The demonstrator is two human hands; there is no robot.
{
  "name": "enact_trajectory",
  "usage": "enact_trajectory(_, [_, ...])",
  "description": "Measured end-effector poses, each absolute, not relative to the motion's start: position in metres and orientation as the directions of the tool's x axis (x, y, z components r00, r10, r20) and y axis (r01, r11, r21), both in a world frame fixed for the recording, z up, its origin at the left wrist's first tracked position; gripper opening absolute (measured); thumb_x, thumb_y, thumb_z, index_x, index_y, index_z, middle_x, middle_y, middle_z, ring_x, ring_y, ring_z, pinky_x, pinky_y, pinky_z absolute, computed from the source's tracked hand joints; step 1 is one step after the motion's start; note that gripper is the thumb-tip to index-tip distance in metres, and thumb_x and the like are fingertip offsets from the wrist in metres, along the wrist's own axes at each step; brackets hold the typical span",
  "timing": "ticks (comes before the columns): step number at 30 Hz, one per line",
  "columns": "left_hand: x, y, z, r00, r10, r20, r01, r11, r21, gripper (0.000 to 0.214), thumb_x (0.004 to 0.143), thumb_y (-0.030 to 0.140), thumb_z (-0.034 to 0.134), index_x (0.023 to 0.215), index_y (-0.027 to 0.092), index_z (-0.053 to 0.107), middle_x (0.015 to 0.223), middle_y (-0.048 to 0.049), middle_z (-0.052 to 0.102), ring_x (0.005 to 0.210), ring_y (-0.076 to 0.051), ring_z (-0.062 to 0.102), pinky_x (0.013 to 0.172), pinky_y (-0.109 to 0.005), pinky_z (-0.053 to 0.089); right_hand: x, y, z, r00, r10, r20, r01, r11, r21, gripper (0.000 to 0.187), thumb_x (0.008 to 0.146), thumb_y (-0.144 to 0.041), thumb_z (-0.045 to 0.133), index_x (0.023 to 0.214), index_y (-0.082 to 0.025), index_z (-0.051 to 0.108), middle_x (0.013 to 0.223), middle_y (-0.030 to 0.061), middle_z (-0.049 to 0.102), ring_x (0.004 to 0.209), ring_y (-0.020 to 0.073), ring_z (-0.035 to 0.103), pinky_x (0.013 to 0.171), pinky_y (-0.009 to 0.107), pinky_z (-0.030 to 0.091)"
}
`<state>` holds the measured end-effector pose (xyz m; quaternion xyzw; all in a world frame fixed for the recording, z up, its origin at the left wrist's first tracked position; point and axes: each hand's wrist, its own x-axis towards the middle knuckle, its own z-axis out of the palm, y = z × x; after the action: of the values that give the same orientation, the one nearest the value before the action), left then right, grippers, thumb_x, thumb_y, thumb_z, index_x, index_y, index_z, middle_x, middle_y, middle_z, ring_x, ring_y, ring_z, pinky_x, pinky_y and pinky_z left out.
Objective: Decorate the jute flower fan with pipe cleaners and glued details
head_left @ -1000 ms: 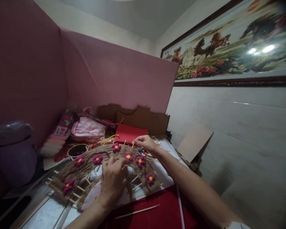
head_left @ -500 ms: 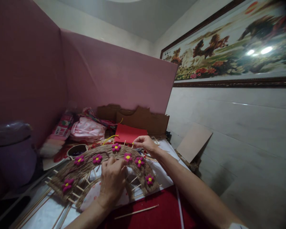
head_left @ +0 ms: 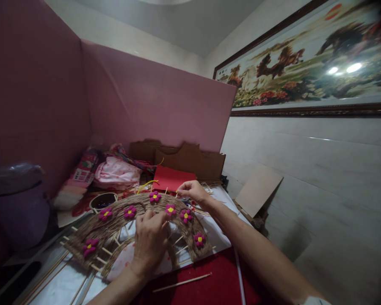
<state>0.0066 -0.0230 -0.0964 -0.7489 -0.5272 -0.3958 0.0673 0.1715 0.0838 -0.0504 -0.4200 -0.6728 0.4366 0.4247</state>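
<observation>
A twine-wound arch (head_left: 114, 226) on wooden sticks lies on the table, dotted with several pink flowers with yellow centres (head_left: 130, 211). My left hand (head_left: 150, 241) rests on the arch's inner edge near the middle, fingers curled down onto the twine. My right hand (head_left: 193, 191) sits at the arch's far top edge, its fingertips pinched on the end of a thin stick that pokes out of the weave.
A loose wooden stick (head_left: 181, 282) lies on red felt (head_left: 216, 284) at the near edge. Behind the arch are a dark bowl (head_left: 103, 200), a red sheet (head_left: 174, 178), cardboard pieces (head_left: 190, 161), a pink bundle (head_left: 117, 171) and a pink partition (head_left: 152, 97).
</observation>
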Motion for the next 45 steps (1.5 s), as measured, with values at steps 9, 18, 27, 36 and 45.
enact_trajectory(9, [0.005, -0.022, -0.099, 0.141, 0.739, 0.658, 0.847, -0.435, 0.307, 0.016, 0.078, 0.011, 0.048, 0.074, 0.021, 0.06, 0.068, -0.0034, 0.058, 0.074, -0.022, 0.048, 0.071, -0.036, 0.031, 0.175, 0.083, -0.051, -0.244, 0.925, 0.29, 0.286, 0.354, -0.89, 0.044, 0.069, -0.056, 0.057, 0.065, -0.013, 0.065, 0.059, 0.0064, 0.066, 0.062, 0.0159, 0.059, 0.067, 0.029, 0.043])
enact_trajectory(18, [0.005, -0.024, -0.098, 0.142, 0.732, 0.666, 0.851, -0.434, 0.295, 0.018, 0.079, 0.012, 0.047, 0.071, 0.02, 0.06, 0.069, -0.0045, 0.058, 0.071, -0.022, 0.049, 0.07, -0.035, 0.031, 0.195, 0.095, -0.055, 0.052, 0.905, 0.422, 0.435, 0.36, -0.826, 0.039, 0.083, -0.05, 0.038, 0.07, -0.018, 0.057, 0.051, 0.0015, 0.059, 0.05, 0.0142, 0.053, 0.054, 0.025, 0.039])
enact_trajectory(27, [0.005, -0.023, -0.099, 0.144, 0.727, 0.671, 0.859, -0.428, 0.28, 0.017, 0.079, 0.013, 0.048, 0.07, 0.02, 0.06, 0.067, -0.004, 0.058, 0.07, -0.022, 0.049, 0.07, -0.035, 0.032, 0.194, 0.102, -0.051, -0.044, 0.914, 0.404, 0.498, 0.371, -0.784, 0.031, 0.08, -0.043, 0.046, 0.059, -0.02, 0.051, 0.049, -0.0012, 0.055, 0.046, 0.0115, 0.048, 0.051, 0.023, 0.035])
enact_trajectory(36, [0.005, -0.023, -0.099, 0.134, 0.734, 0.666, 0.852, -0.428, 0.3, 0.018, 0.078, 0.011, 0.048, 0.07, 0.021, 0.06, 0.067, -0.0035, 0.057, 0.071, -0.021, 0.048, 0.07, -0.035, 0.032, 0.184, 0.096, -0.048, -0.167, 0.915, 0.367, 0.526, 0.398, -0.751, 0.04, 0.083, -0.041, 0.044, 0.05, -0.019, 0.051, 0.043, -0.0012, 0.05, 0.044, 0.0117, 0.047, 0.051, 0.024, 0.034])
enact_trajectory(45, [0.005, -0.024, -0.099, 0.147, 0.729, 0.668, 0.858, -0.43, 0.281, 0.017, 0.079, 0.012, 0.048, 0.069, 0.02, 0.059, 0.067, -0.0037, 0.057, 0.071, -0.021, 0.048, 0.07, -0.036, 0.032, 0.187, 0.105, -0.052, -0.037, 0.923, 0.382, 0.515, 0.345, -0.785, 0.039, 0.08, -0.047, 0.048, 0.054, -0.019, 0.051, 0.044, -0.0014, 0.051, 0.044, 0.0107, 0.047, 0.048, 0.023, 0.034])
